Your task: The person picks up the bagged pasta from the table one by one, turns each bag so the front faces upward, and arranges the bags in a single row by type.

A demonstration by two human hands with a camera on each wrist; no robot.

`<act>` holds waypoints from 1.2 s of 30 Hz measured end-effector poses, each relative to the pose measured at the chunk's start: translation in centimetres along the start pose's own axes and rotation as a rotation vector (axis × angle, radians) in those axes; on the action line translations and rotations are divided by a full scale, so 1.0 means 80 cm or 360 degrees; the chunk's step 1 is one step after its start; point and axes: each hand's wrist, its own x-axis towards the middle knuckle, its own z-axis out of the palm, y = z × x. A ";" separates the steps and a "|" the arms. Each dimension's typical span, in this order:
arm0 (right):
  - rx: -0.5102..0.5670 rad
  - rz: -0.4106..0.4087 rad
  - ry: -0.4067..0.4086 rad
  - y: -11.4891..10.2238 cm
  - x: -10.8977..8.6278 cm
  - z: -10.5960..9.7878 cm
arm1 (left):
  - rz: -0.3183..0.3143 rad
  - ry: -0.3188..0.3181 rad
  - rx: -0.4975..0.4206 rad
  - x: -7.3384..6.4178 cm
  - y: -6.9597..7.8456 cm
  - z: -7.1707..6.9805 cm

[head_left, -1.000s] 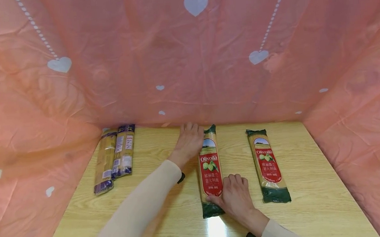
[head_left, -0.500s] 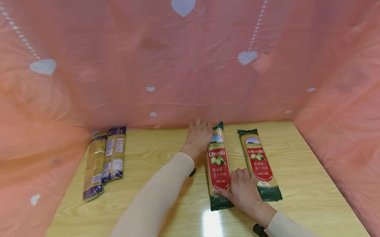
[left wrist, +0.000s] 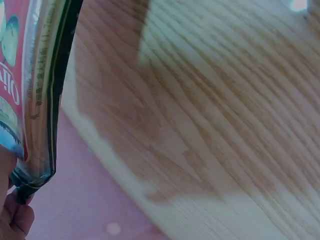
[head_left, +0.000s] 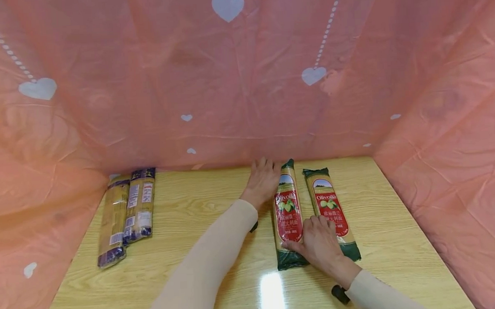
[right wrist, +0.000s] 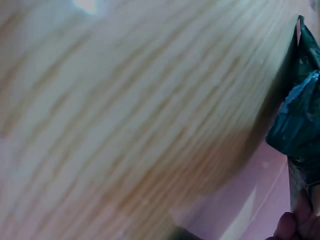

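A pack of spaghetti point(head_left: 287, 208) with a red Olivoilà label and dark green ends lies lengthwise between my hands in the head view. My left hand point(head_left: 263, 180) grips its far end from the left; the left wrist view shows fingers point(left wrist: 21, 220) pinching the green tip. At the near end my right hand point(head_left: 321, 241) holds the pack, thumb over the top and fingers on its right side. A second Olivoilà pack point(head_left: 325, 201) lies just to the right, slightly slanted, partly covered by my right hand. In the right wrist view a crinkled green wrapper end point(right wrist: 300, 115) appears above the fingers.
Two spaghetti-like packs with purple ends, one point(head_left: 115, 217) beside the other point(head_left: 141, 204), lie at the table's far left. A pink sheet point(head_left: 245, 103) with white hearts rises behind the wooden table point(head_left: 200, 213) and along both sides.
Both hands have moved the held spaghetti pack to the right, narrowing the gap to the second Olivoilà pack. The head view has turned a little to the right. The purple-ended packs stay put.
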 end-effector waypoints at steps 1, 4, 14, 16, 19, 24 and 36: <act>-0.0009 -0.0011 0.0018 0.000 0.000 0.001 | 0.0003 -0.0011 -0.0009 -0.001 0.000 0.000; -0.0059 -0.0038 0.0065 0.002 0.001 0.003 | 0.0001 -0.0136 -0.0066 -0.007 0.003 0.001; -0.0372 -0.0080 0.0129 -0.002 -0.004 0.009 | 0.0034 -0.0593 -0.0127 -0.041 0.013 0.015; -0.0376 -0.0095 0.0173 -0.006 -0.009 0.009 | 0.0061 -0.0599 -0.0172 -0.051 0.013 0.016; -0.0320 -0.0128 0.0156 -0.012 -0.017 0.009 | 0.0120 -0.0635 -0.0241 -0.067 0.015 0.014; -0.0132 -0.0154 -0.0105 -0.020 -0.028 0.007 | 0.0217 -0.0714 -0.0287 -0.094 0.018 0.010; -0.0098 -0.0169 -0.0188 -0.014 -0.030 0.000 | 0.0258 -0.0753 -0.0459 -0.114 0.032 0.012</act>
